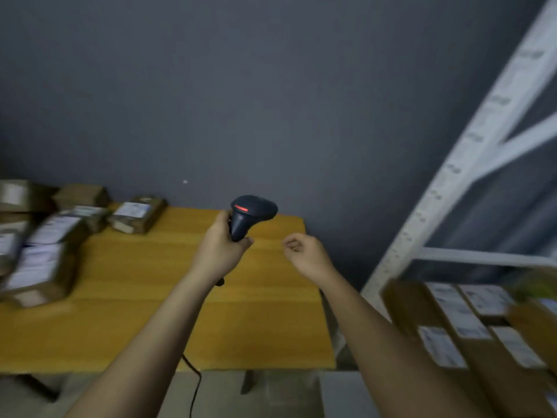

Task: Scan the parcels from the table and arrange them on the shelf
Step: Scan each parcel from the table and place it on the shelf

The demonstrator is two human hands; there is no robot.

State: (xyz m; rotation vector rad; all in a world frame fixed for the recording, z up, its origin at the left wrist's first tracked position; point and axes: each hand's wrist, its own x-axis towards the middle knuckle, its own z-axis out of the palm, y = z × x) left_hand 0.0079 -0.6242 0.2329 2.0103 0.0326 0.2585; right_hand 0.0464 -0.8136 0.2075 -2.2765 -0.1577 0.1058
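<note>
Two arms reach over the worktop: left hand grips the upright scanner, head pointing right; right hand loosely curled, holding nothing.

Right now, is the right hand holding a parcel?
No, the right hand is empty, fingers loosely curled; the left hand grips the scanner.

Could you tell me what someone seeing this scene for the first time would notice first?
The eye lands on the dark scanner with its red light, gripped by the left hand above the yellow table at mid-frame, while the right hand hangs loosely curled and holds nothing. Next come the labelled parcels piled at the table's left end. More boxes sit on the white shelf at the right.
</note>
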